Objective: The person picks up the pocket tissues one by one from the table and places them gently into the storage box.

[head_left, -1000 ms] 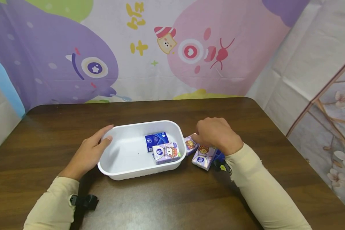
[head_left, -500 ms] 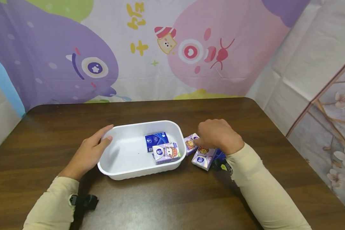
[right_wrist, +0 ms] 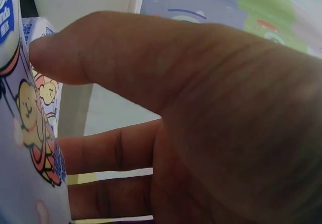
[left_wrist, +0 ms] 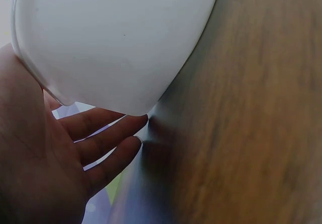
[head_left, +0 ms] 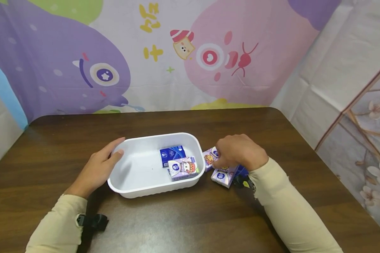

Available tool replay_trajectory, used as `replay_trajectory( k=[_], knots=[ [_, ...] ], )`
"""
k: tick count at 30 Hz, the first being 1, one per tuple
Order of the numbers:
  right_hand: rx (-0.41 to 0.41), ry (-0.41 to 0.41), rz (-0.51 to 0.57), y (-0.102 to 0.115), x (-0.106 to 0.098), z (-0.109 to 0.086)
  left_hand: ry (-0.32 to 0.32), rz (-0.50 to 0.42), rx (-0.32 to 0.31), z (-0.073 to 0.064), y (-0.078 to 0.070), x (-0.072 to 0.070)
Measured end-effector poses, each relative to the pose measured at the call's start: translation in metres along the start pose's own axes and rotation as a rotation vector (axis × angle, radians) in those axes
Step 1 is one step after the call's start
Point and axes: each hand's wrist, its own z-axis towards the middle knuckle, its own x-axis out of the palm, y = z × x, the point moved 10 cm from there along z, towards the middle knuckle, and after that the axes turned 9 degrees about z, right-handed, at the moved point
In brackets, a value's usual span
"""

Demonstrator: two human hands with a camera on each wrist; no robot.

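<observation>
A white plastic tray (head_left: pixel 139 165) stands on the table, holding a blue tissue pack (head_left: pixel 171 154) and a purple cartoon-printed one (head_left: pixel 182 169). My left hand (head_left: pixel 98 167) holds the tray's left end, thumb at the rim and fingers along the outer wall (left_wrist: pixel 100 138). Right of the tray, my right hand (head_left: pixel 239 151) reaches down over loose packs, its thumb and fingers at the edges of a purple tissue pack (head_left: pixel 222 176). This pack (right_wrist: pixel 30 133) fills the left of the right wrist view; the fingertips are hidden. Another purple pack (head_left: pixel 209 159) lies against the tray.
A blue pack (head_left: pixel 241 171) is partly covered beneath my right wrist. The brown wooden table (head_left: pixel 177 225) extends around the tray. A cartoon-printed curtain (head_left: pixel 164 80) hangs behind its far edge, and a floral cloth (head_left: pixel 373 168) is on the right.
My right hand has come slightly down and toward me, its thumb now covering the upper part of the nearer purple pack. The left hand and the tray stay put.
</observation>
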Motion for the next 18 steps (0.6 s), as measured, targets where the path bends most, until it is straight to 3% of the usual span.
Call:
replay_trajectory(
  k=[8,18],
  knots=[
    [-0.017,0.005,0.018,0.001,0.0,-0.0011,-0.004,-0.002,0.002,-0.0009,0.0007,-0.0005],
    [0.019,0.042,0.037,-0.0016,0.0039,-0.0012,-0.002,0.002,-0.001,-0.0007,0.0004,-0.0004]
  ],
)
